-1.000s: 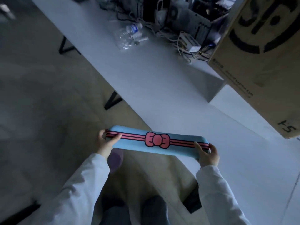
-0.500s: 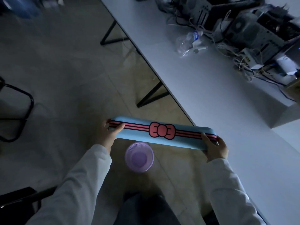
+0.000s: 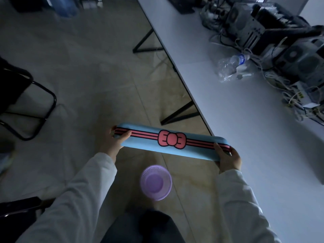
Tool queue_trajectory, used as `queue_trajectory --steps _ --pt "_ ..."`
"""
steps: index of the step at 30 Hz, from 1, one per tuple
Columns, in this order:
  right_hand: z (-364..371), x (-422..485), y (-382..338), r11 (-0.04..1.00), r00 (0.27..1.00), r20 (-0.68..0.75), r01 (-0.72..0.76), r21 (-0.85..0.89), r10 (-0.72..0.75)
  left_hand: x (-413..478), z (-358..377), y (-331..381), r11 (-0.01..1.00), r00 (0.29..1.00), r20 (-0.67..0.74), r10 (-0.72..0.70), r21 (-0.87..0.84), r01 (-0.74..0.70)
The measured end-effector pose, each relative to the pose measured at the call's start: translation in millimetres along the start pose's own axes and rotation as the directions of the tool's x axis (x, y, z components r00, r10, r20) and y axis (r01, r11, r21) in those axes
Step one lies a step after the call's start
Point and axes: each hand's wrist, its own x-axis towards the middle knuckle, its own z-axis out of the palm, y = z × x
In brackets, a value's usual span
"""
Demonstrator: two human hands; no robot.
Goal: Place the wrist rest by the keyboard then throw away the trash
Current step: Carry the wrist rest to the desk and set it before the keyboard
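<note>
- My left hand point(image 3: 112, 144) holds the left end of the wrist rest point(image 3: 168, 142). My thumb lies flat on top, across the pink stripes, and my other fingers curl under the end. They are closed tight on it.
- My right hand point(image 3: 228, 159) holds the right end the same way, thumb on top and the other fingers wrapped round the edge, closed on it too.
- The wrist rest is long and light blue. It has 1 pink bow in the middle and pink and dark stripes going out to both ends. I see no words on it.
- I hold it up in the air, over the floor, just beside the near edge of the long white table point(image 3: 245, 128). It does not touch the table.
- A small purple basket point(image 3: 156, 183) sits on the floor below the wrist rest, between my 2 white sleeves.
- A squashed clear water bottle point(image 3: 231, 64) lies on the table, well apart from the wrist rest. Its blue label is too small to read.
- Behind the bottle are grey computer boxes point(image 3: 245, 23) and a tangle of white wires point(image 3: 289, 95).
- A black chair point(image 3: 26, 102) stands on the floor to my left.
</note>
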Motion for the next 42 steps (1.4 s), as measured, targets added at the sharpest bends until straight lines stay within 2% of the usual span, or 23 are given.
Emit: queue_trajectory --steps 5,11,17,25,35,42 --pt "48 2 -16 1.000 0.999 0.046 0.000 0.006 -0.001 34 -28 15 0.999 0.999 -0.004 -0.045 0.028 0.045" --pt "137 2 -25 0.999 0.999 0.042 -0.002 0.033 0.001 103 -67 46 0.998 0.999 -0.004 -0.050 -0.037 0.050" --pt "234 -20 -43 0.997 1.000 0.018 -0.026 0.077 0.025 173 -120 106 1.000 1.000 -0.015 -0.008 -0.012 0.008" --pt "344 -32 -70 0.994 0.997 0.076 -0.041 0.097 0.034 250 -172 158 0.998 0.999 -0.046 0.012 -0.054 -0.015" --pt "423 21 -100 0.993 0.988 0.142 -0.075 0.087 0.062 348 -168 181 0.998 0.997 -0.069 -0.032 -0.063 0.028" --pt "480 101 -165 0.998 0.984 0.176 -0.041 0.049 0.032 431 -114 233 0.999 0.998 -0.057 0.007 -0.044 -0.009"
